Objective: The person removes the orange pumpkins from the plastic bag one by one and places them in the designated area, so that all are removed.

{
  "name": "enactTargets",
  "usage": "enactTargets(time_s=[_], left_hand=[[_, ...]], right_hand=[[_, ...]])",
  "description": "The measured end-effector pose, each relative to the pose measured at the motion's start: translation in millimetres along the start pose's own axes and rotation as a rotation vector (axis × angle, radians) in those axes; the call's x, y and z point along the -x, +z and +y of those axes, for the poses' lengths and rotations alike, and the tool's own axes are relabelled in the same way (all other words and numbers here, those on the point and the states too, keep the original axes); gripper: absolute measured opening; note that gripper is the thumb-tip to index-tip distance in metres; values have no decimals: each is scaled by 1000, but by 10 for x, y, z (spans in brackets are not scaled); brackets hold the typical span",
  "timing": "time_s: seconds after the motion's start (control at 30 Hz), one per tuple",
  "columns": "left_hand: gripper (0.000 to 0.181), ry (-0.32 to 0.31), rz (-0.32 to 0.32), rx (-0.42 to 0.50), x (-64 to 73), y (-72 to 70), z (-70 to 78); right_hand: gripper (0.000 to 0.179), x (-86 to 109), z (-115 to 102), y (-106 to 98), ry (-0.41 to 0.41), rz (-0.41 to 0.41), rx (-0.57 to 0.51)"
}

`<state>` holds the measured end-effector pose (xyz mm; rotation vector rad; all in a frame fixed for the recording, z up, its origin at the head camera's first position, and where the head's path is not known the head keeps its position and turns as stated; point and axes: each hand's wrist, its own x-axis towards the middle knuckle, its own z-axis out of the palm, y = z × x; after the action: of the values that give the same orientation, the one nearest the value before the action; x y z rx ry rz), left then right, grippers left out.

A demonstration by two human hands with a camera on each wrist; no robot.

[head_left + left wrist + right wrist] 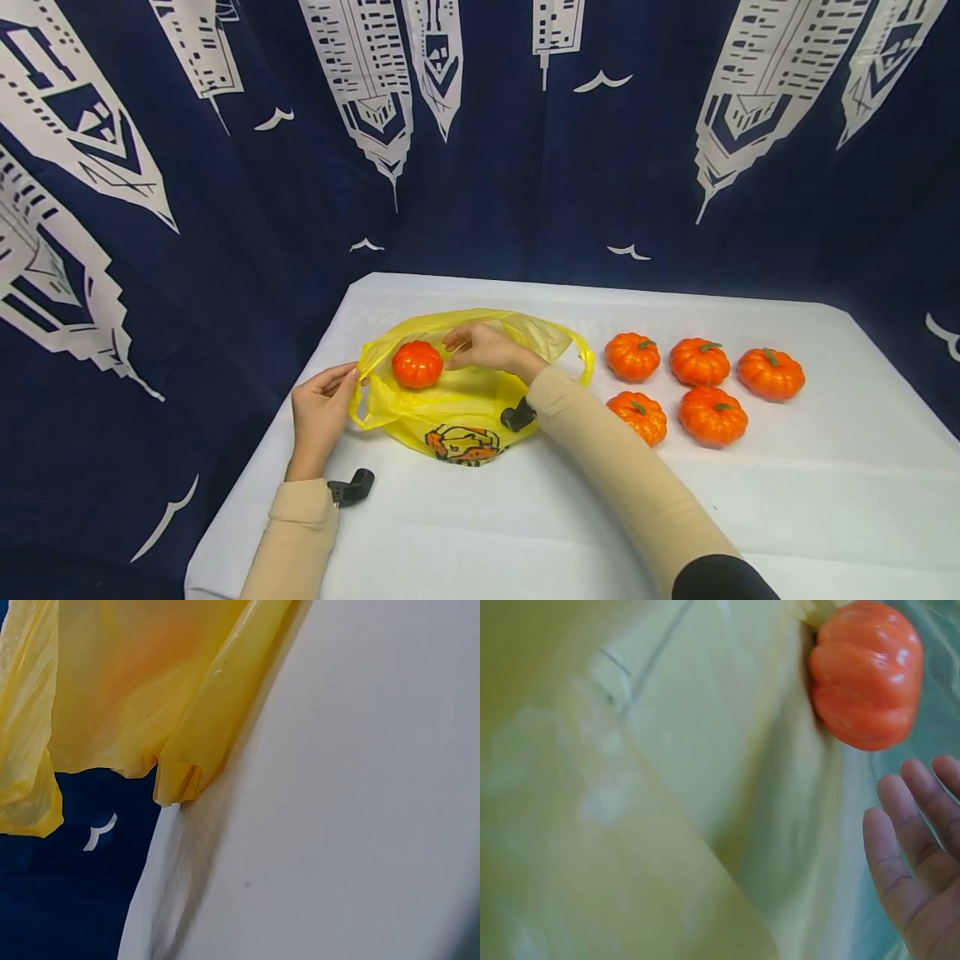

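Observation:
A thin yellow plastic bag [450,408] lies spread on the table with its mouth facing up. One small orange pumpkin [417,364] sits inside it, toward the left. My left hand [318,412] pinches the bag's left edge by the handle; in the left wrist view only the hanging yellow plastic [202,712] shows, the fingers hidden. My right hand [491,346] reaches into the bag just right of the pumpkin. In the right wrist view its fingers [922,825] are extended and apart from the pumpkin [866,675], holding nothing.
Several more orange pumpkins [712,415] with green stems stand in two rows right of the bag, the nearer ones beside my right forearm. The white-covered table [825,500] ends at a dark blue curtain [510,200] with white building prints behind and at left.

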<state>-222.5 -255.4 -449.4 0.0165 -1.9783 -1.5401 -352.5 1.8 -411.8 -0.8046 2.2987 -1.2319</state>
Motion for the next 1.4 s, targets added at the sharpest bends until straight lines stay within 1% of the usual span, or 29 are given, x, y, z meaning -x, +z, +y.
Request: enactTargets(time_s=[0.23,0.4,0.53,0.7,0.83,1.03,1.27,1.4], left_hand=[[15,4,-6,2,-2,-1,5],[16,-3,-14,4,2,-4,5],[15,-3,-15,-7,6,4,11],[15,-4,-11,-17,9,6,20],[15,-5,-10,-13,5,7,19],[15,-29,-7,-23,3,8,-5],[15,-33,-9,-20,9,11,-2],[15,-28,-10,-19,5,10,0]], right_hand=[[67,-104,86,142,37,11,-4],[75,-137,120,226,62,-1,-43],[77,-143,159,262,70,-1,-56],[76,-156,181,289,76,-3,-55],[75,-170,177,311,63,-5,-32],[74,-180,159,355,59,5,8],[62,-192,160,385,39,34,32],[60,-193,176,379,35,34,18]])
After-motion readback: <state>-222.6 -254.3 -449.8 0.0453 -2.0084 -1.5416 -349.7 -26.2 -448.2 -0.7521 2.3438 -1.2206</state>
